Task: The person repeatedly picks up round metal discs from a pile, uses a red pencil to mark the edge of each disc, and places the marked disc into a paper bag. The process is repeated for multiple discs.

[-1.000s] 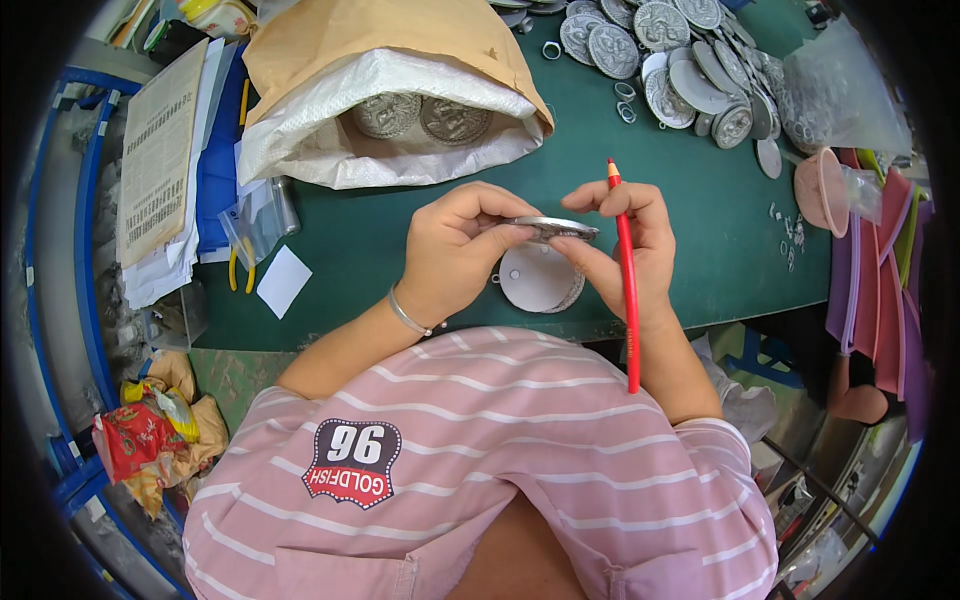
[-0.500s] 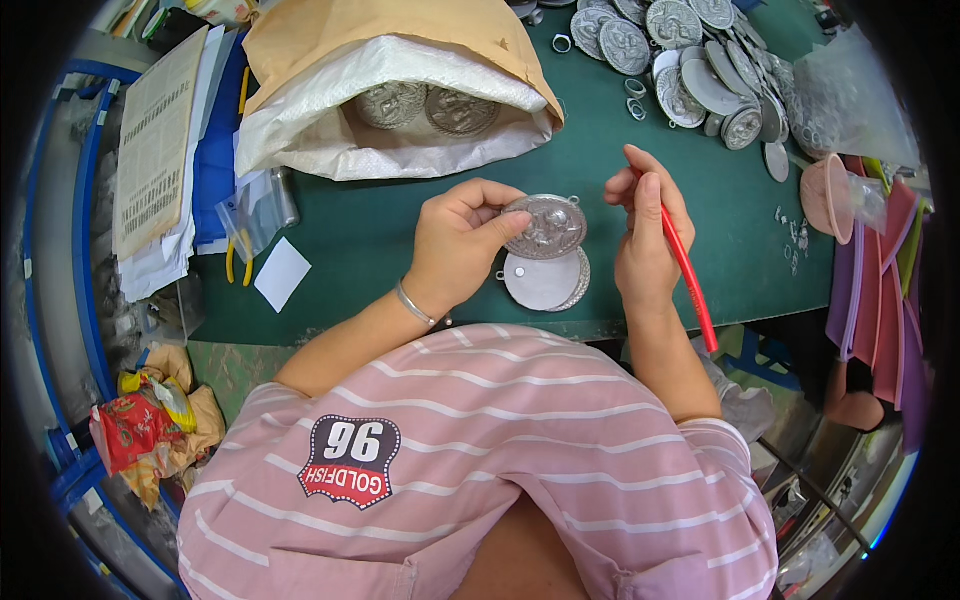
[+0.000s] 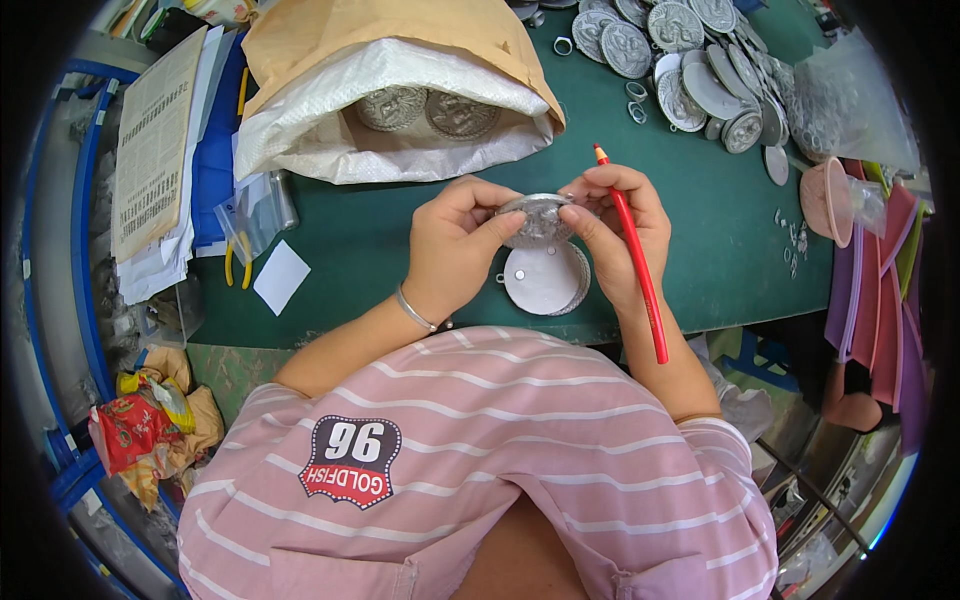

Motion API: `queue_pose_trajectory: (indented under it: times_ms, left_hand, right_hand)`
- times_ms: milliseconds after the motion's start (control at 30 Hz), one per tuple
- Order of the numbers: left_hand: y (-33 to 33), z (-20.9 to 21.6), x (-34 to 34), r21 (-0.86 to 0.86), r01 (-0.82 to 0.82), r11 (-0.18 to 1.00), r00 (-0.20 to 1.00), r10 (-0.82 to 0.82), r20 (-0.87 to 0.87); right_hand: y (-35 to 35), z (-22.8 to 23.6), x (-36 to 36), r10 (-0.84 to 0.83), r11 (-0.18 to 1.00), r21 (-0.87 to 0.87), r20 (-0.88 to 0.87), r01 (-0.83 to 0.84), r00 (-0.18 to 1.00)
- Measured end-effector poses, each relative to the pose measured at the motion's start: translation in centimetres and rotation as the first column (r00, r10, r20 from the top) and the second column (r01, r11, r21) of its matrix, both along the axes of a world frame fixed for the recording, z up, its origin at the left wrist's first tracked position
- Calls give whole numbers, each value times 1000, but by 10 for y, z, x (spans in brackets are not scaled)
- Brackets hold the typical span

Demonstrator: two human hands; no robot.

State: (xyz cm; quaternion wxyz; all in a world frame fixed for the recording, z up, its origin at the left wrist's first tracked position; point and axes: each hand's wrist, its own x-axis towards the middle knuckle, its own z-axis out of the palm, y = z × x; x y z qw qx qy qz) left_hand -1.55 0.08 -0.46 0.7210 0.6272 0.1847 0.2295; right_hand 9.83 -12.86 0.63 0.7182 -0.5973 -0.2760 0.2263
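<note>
A round silver-grey metal medallion (image 3: 538, 222) with a raised relief is held up between both hands, tilted. My left hand (image 3: 452, 235) pinches its left edge, thumb on the near face. My right hand (image 3: 628, 225) grips the right edge between thumb and fingers. That same hand also carries a red pencil (image 3: 640, 265), its tip pointing away past the fingers and its shaft lying across the hand. Just below on the table rest overlapping medallions (image 3: 545, 290), the upper one showing its plain back with a small round stud. The fingertips behind the held medallion are partly hidden.
A brown and white sack (image 3: 300, 135) lies open at the far left with medallions inside. A heap of medallions (image 3: 710, 85) covers the far right, with rings nearby. Small metal links (image 3: 793, 240) and a pink cup (image 3: 828, 200) sit at right. Yellow-handled pliers (image 3: 238, 262) and white paper (image 3: 283, 277) lie left.
My right hand has moved left and closed on the medallion's right edge, still carrying the red pencil. The medallion now tilts more. My left hand keeps its grip.
</note>
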Motion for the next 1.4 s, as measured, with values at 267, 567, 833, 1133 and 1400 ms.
queue_pose_trajectory:
  times_ms: [267, 567, 833, 1133, 1400]
  left_hand:
    - [13, 10, 2, 621, -181, 763, 926, -80, 368]
    - [19, 17, -1, 764, -234, 601, 885, -192, 423]
    - [18, 4, 1, 729, -208, 652, 911, -142, 387]
    - [17, 10, 0, 768, -238, 594, 901, -160, 403]
    - [11, 5, -1, 654, -190, 732, 945, -44, 324]
  right_hand:
    - [0, -2, -2, -37, 987, 160, 112, 18, 993]
    - [1, -2, -4, -23, 968, 252, 92, -1, 996]
    - [1, -7, -4, 30, 987, 153, 46, -36, 999]
    - [3, -10, -5, 14, 965, 263, 22, -19, 1000]
    - [4, -6, -3, 7, 975, 222, 54, -19, 999]
